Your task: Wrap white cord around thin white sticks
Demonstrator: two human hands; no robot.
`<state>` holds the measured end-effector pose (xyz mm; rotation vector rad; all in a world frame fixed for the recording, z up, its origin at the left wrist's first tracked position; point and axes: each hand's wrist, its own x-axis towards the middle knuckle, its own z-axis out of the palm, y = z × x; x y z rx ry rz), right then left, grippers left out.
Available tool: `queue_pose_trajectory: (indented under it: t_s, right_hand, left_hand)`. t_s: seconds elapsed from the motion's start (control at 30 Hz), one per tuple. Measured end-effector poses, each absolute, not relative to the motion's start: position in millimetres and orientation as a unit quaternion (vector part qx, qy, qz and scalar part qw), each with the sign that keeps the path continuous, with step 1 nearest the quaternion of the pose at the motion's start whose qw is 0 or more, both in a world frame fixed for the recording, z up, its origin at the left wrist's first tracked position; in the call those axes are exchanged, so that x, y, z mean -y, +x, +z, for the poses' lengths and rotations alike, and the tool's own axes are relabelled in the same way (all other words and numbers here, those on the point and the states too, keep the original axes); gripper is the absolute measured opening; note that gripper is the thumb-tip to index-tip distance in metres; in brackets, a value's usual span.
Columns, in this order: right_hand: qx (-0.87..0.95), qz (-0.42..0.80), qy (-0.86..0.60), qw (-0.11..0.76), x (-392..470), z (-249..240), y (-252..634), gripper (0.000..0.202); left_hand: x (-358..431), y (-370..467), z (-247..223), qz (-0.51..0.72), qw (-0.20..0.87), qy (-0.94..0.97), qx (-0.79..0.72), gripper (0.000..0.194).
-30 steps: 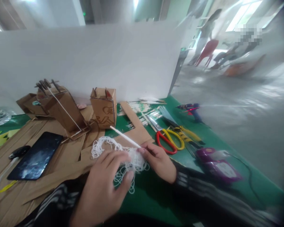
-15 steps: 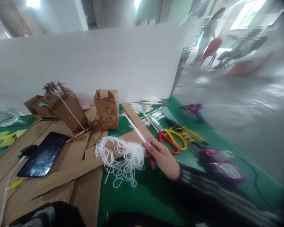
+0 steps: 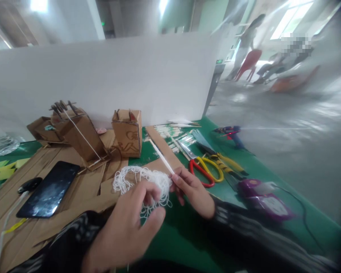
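Note:
Between thumb and fingers, my right hand point(image 3: 191, 189) grips a thin stick wound with white string point(image 3: 162, 158). The stick slants up and to the left, its pale tip bare. A loose tangle of white string point(image 3: 125, 179) lies just left of that hand. My left hand point(image 3: 127, 222) hovers in front of the tangle, slightly blurred, hiding part of it. Its thumb and curved fingers are apart, with nothing visible between them. Scissors with red and yellow handles point(image 3: 206, 168) lie to the right of the stick.
Cardboard sheets point(image 3: 74, 197) cover the left side of the green table point(image 3: 165, 246). On them are a phone point(image 3: 49, 189), a leaning cardboard construction point(image 3: 82, 136) and a cardboard box point(image 3: 127, 132). Pliers point(image 3: 233, 161), a glue gun point(image 3: 231, 134) and a purple power strip point(image 3: 267, 197) lie right. Two people are beyond.
My left hand has come up from the lower left edge to the string tangle. My right hand keeps its grip on the stick, almost unmoved.

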<state>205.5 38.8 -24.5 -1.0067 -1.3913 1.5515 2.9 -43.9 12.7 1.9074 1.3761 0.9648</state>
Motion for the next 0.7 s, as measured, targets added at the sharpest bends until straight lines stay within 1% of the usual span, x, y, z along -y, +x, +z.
queue_pose_trajectory:
  t_s: [0.1,0.17,0.2,0.3,0.37,0.47,0.57,0.7]
  right_hand:
    - [0.559,0.620,-0.390,0.388,-35,-24,202,0.030]
    - [0.562,0.628,-0.385,0.376,-32,-25,198,0.030]
    - [0.566,0.631,-0.379,0.371,-30,-26,197,0.030]
    - [0.586,0.629,-0.368,0.354,-26,-31,192,0.029]
    - [0.602,0.609,-0.381,0.348,-25,-33,190,0.028]
    - [0.634,0.525,-0.422,0.381,-26,-34,187,0.026]
    - [0.668,0.441,-0.430,0.417,-28,-30,183,0.023]
    - [0.666,0.464,-0.423,0.403,-26,-26,179,0.022]
  left_hand:
    - [7,9,-1,0.289,0.344,0.707,-0.546,0.045]
    - [-4,12,-13,0.298,0.373,0.682,-0.554,0.052]
    - [-6,13,-18,0.311,0.382,0.673,-0.552,0.049]
    - [-8,13,-29,0.353,0.428,0.649,-0.521,0.030]
    - [-9,12,-33,0.373,0.464,0.627,-0.503,0.023]
    - [-10,10,-37,0.397,0.496,0.598,-0.489,0.019]
    - [-10,9,-42,0.413,0.501,0.585,-0.486,0.014]
    - [-8,9,-46,0.437,0.522,0.551,-0.482,0.009]
